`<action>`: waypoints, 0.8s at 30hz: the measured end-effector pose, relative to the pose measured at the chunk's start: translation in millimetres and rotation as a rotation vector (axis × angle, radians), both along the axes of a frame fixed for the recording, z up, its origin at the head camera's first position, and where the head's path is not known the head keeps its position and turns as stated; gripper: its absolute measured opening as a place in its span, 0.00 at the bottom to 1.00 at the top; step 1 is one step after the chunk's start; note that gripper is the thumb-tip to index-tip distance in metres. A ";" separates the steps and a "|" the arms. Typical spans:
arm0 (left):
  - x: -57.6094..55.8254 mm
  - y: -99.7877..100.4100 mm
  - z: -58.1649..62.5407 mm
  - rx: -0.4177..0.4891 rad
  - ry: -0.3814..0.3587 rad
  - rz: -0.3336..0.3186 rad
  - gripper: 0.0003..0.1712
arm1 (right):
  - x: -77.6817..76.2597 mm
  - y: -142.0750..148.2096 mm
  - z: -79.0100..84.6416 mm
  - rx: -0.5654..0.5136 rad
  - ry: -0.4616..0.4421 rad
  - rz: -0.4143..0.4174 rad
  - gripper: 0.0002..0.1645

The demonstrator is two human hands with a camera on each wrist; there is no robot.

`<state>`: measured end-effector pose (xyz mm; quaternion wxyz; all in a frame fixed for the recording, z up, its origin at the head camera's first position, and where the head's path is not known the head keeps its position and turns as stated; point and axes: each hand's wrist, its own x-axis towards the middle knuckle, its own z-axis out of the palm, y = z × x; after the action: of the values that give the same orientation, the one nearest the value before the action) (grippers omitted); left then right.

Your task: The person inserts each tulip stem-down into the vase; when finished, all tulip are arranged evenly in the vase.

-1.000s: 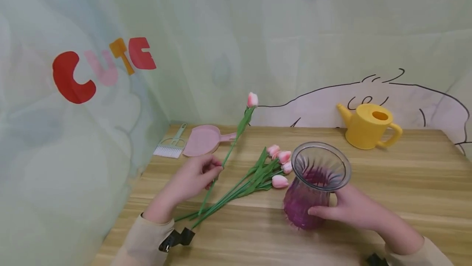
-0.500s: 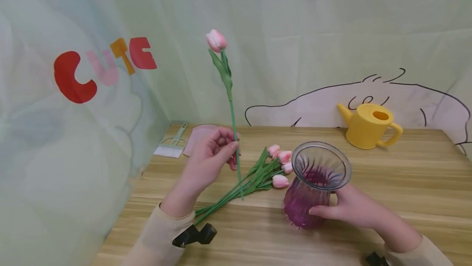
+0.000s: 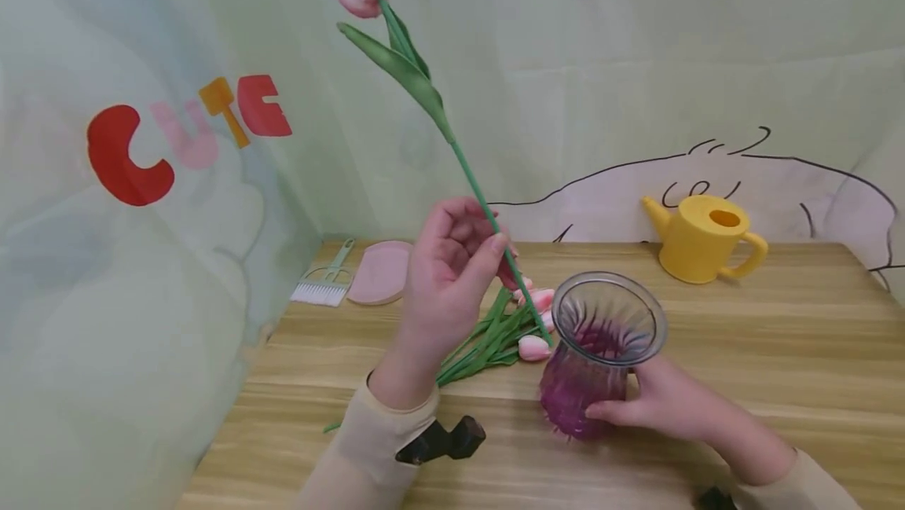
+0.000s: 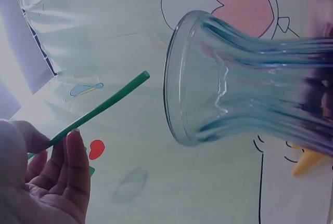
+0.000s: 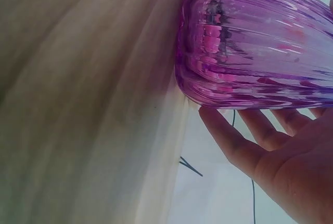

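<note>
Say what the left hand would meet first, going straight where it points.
Probably the back curtain: beyond the left hand and its flower, nothing else shows in that line, though depth is unclear.

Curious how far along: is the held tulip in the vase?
Out. In the left wrist view, the tulip stem ends short of the vase.

head: soft, even light | left wrist: glare far left | right wrist: tabletop (image 5: pixel 78 104) blurred

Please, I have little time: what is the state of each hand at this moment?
Left hand: pinching one pink tulip by its stem.
Right hand: holding the purple-tinted vase by its side.
</note>
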<state>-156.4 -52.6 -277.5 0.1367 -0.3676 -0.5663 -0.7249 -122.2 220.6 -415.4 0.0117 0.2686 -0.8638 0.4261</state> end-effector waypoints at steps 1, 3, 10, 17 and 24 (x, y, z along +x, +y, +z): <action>-0.1 3.7 0.4 0.022 0.020 0.002 0.12 | -0.6 0.1 -0.7 0.004 -0.005 0.001 0.45; -0.7 10.8 0.3 0.054 0.051 0.003 0.13 | -1.2 0.0 -0.8 0.013 -0.018 -0.004 0.46; -3.7 30.2 -10.8 -0.066 0.121 0.072 0.14 | 0.6 -0.7 2.0 0.010 -0.004 -0.003 0.45; -9.2 36.5 -24.2 -0.292 0.238 0.205 0.22 | 0.8 -1.3 2.4 -0.013 0.003 0.011 0.45; -8.5 38.2 -29.0 -0.443 0.272 0.226 0.27 | -0.7 0.1 0.6 0.006 -0.015 0.012 0.46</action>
<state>-164.8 -14.4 -306.6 0.2075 -0.4169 -0.7246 -0.5079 -122.8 220.8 -414.8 0.0018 0.2707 -0.8634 0.4258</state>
